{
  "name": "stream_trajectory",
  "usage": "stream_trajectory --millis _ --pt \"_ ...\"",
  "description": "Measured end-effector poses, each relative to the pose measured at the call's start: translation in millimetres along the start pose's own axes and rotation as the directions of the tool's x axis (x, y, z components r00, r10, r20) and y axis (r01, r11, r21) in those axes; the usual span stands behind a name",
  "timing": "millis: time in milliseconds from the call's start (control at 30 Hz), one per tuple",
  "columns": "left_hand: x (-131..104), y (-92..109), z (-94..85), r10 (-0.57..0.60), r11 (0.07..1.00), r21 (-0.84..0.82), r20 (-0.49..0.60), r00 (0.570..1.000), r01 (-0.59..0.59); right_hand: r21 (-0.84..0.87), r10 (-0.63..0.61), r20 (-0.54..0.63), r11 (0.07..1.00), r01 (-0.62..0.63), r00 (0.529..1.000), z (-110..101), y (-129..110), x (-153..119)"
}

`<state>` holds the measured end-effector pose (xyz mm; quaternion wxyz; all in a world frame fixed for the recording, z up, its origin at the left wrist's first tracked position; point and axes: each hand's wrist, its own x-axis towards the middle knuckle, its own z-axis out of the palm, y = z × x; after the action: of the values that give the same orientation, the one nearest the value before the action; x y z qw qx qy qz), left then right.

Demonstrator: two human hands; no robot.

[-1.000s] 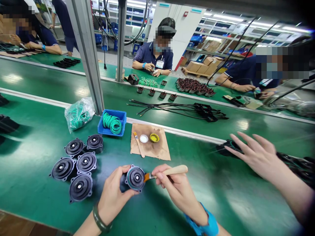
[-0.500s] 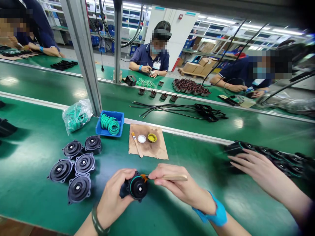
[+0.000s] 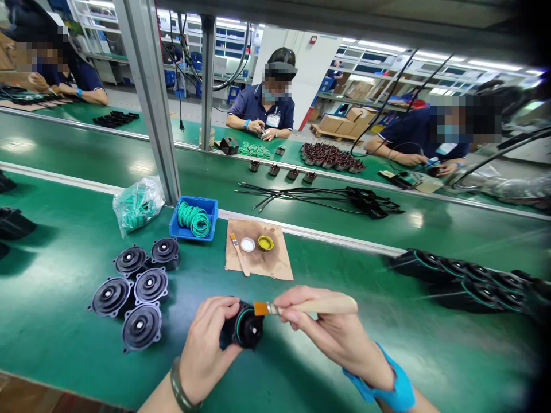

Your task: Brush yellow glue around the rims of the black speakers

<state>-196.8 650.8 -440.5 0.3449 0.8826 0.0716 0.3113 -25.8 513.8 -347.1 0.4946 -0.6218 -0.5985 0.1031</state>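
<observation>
My left hand (image 3: 213,344) is wrapped round a black round housing (image 3: 251,332) with a green ring (image 3: 240,322) seated in it, tilted so its face points right. In my right hand (image 3: 325,321) is a flat paintbrush (image 3: 314,306) with a wooden handle; its orange bristles lie at the housing's upper edge, and I cannot tell whether they touch. Left of my left hand stand several more black housings (image 3: 141,326) without a visible green ring. Beyond my hands, a cardboard sheet (image 3: 279,267) carries a second brush (image 3: 239,255), a white lid (image 3: 248,245) and a yellow-rimmed pot (image 3: 266,244).
A blue bin (image 3: 193,232) of green rings stands beside a clear bag (image 3: 138,203) of rings. Ringed black housings (image 3: 469,281) line the right side. Behind the rail lie black cables (image 3: 297,192). A metal post (image 3: 148,103) rises at left; co-workers sit across the line.
My right hand has drawn the brush up and right, its bristles now straighter. The housing has turned further to the right in my left hand. Another person's hand at the right has gone from view.
</observation>
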Motion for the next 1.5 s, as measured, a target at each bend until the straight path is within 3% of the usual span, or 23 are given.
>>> stream_trajectory --millis 100,300,500,700,1000,1233,1333,1433,1500 --pt "-2 3 0.6 0.038 0.994 0.106 -0.027 0.999 -0.035 -0.089 0.016 -0.132 0.996 -0.028 0.991 11 -1 -11" --pt "-3 5 0.5 0.077 0.974 0.214 0.008 0.997 -0.076 -0.296 -0.199 -0.11 0.942 0.159 0.974 28 -6 -17" --pt "-1 4 -1.6 0.074 0.978 0.195 0.008 0.997 -0.074 -0.393 -0.185 0.023 0.902 0.179 0.983 35 -16 -23" --pt "0 2 -1.9 -0.002 0.991 0.133 -0.011 1.0 0.003 -0.463 -0.274 0.19 0.822 0.332 0.943 40 -22 -30" --pt "7 1 -6.0 -0.144 0.99 -0.016 -0.057 0.988 0.143 -0.37 -0.3 0.364 0.822 0.433 0.882 30 -11 -28" --pt "6 -2 -10.2 -0.333 0.923 -0.162 0.113 0.936 0.348 -0.24 -0.285 0.437 0.878 0.415 0.853 13 2 -17" --pt "8 -3 -15.7 -0.416 0.87 -0.191 0.212 0.884 0.455 -0.15 -0.282 0.359 0.923 0.353 0.89 5 10 -17" --pt "9 -4 -22.0 -0.433 0.837 -0.198 0.329 0.839 0.509 0.037 -0.247 0.098 0.969 0.245 0.964 -3 21 -26" --pt "9 -4 -23.4 -0.421 0.843 -0.181 0.365 0.83 0.507 0.13 -0.134 -0.088 0.981 0.145 0.987 -5 28 -35"
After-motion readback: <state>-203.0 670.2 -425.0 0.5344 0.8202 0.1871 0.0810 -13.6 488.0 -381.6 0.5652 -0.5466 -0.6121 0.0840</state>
